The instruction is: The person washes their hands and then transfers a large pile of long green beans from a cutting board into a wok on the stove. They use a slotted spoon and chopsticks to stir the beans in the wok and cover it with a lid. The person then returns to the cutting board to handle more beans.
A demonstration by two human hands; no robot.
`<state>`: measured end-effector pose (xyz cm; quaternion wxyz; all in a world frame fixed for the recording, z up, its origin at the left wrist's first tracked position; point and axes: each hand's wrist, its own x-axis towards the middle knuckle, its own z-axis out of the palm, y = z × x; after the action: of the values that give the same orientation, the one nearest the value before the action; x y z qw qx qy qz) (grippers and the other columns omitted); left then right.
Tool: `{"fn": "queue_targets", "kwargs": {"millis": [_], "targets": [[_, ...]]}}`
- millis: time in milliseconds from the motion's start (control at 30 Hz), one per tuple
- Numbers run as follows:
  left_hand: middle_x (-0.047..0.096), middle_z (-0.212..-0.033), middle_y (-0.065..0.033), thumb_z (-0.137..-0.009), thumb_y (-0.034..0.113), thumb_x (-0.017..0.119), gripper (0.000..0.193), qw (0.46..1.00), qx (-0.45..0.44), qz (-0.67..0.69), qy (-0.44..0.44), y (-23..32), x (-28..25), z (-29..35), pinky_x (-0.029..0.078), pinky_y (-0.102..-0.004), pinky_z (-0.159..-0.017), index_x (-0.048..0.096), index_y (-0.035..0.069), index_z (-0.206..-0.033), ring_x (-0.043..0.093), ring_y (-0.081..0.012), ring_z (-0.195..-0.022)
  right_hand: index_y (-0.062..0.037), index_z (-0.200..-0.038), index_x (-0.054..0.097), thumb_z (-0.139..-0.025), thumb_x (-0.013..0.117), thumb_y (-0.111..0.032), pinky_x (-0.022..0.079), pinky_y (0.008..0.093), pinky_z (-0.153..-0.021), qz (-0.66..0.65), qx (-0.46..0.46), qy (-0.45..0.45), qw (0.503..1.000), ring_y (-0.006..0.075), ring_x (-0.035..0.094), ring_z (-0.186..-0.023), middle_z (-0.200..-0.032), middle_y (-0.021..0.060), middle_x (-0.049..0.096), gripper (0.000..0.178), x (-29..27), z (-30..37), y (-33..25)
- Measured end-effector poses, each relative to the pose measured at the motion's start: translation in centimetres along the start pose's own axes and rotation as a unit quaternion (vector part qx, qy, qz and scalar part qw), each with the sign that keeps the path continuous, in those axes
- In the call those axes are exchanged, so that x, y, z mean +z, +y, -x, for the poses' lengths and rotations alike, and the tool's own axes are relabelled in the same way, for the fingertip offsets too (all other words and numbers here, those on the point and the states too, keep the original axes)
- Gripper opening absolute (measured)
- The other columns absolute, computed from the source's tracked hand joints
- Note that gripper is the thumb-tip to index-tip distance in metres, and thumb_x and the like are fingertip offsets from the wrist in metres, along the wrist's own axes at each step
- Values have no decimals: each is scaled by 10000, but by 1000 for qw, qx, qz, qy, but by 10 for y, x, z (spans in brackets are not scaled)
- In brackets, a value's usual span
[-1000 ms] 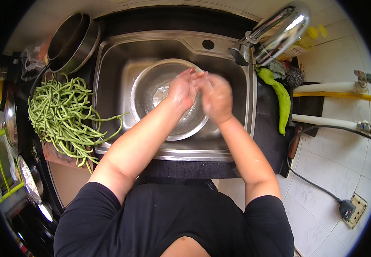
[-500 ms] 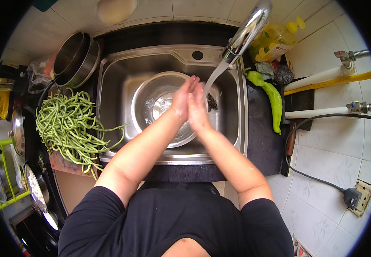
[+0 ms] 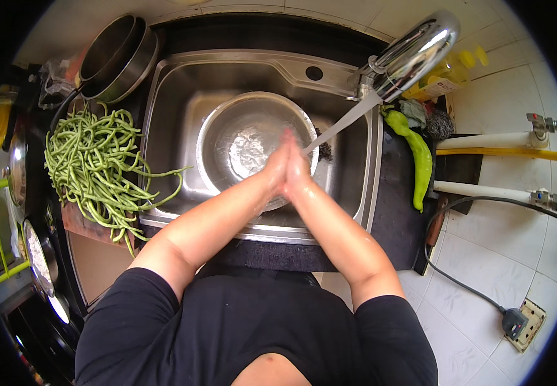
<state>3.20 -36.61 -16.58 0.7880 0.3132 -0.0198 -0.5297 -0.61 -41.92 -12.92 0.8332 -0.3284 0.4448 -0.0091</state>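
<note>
My left hand (image 3: 277, 168) and my right hand (image 3: 298, 170) are pressed palm to palm with fingers stretched out, wet and slightly blurred. They hold nothing that shows. Water from the chrome faucet (image 3: 420, 53) streams down at an angle onto my right hand's fingers. Below the hands, a round metal basin (image 3: 206, 132) holds rippling water. The basin stands in a stainless steel sink (image 3: 174, 122). Beside the basin, partly hidden by the stream, is a small dark clump (image 3: 325, 152) on the sink floor.
Left of the sink lies a heap of long green beans (image 3: 98, 170), with dark pans (image 3: 112, 61) behind. To the right are a long green pepper (image 3: 413, 161), a steel wool scrubber (image 3: 440, 123) and a yellow bottle (image 3: 449, 74). A black cable (image 3: 439, 254) hangs along the wall.
The view has shifted, bringing the faucet lower and further right in the picture. My hands stay pressed together under the stream, slightly lower in the picture.
</note>
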Motion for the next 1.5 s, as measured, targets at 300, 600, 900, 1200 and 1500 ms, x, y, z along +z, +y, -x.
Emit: {"fn": "queue_targets", "kwargs": {"millis": [300, 600, 900, 1200, 1500], "targets": [[266, -1406, -172, -949, 477, 274, 633, 918, 50, -266, 289, -10, 31, 9, 201, -357, -1047, 222, 47, -1409, 253, -265, -1272, -115, -1426, 227, -964, 293, -412, 150, 401, -1098, 11, -23, -84, 996, 246, 200, -1357, -1490, 69, 203, 553, 0, 15, 11], [74, -1499, -172, -964, 403, 203, 600, 869, 39, -410, 273, -23, 60, 18, 15, -381, -1115, 125, 36, -1433, 12, -310, -1390, -90, -1410, 249, -952, 254, -455, 154, 395, -1093, 4, -37, -178, 983, 228, 166, -1369, -1499, 78, 162, 586, -18, 6, 28], [41, -1508, -142, -960, 387, 234, 597, 857, 17, -416, 304, -16, 6, -4, -2, -324, -1123, 144, 28, -1428, -49, -250, -1395, -77, -1393, 275, -957, 320, -398, 246, 364, -1053, -54, -94, -184, 977, 228, 267, -1326, -1466, 65, 256, 543, -5, 13, 21], [159, -1497, -101, -948, 434, 220, 589, 863, -3, -403, 305, -17, 1, 3, 61, -410, -1109, 226, 75, -1415, 77, -286, -1388, -135, -1337, 371, -932, 385, -389, 344, 327, -960, -52, -24, -113, 992, 208, 339, -1271, -1392, 58, 361, 478, -18, 10, 37], [125, -1503, -111, -943, 451, 210, 595, 852, -15, -427, 302, -20, 13, 9, 46, -452, -1104, 219, 98, -1423, 75, -307, -1386, -116, -1376, 312, -945, 299, -489, 312, 396, -1001, -41, -22, -100, 994, 260, 347, -1247, -1417, 57, 329, 570, -9, 21, 29]]}}
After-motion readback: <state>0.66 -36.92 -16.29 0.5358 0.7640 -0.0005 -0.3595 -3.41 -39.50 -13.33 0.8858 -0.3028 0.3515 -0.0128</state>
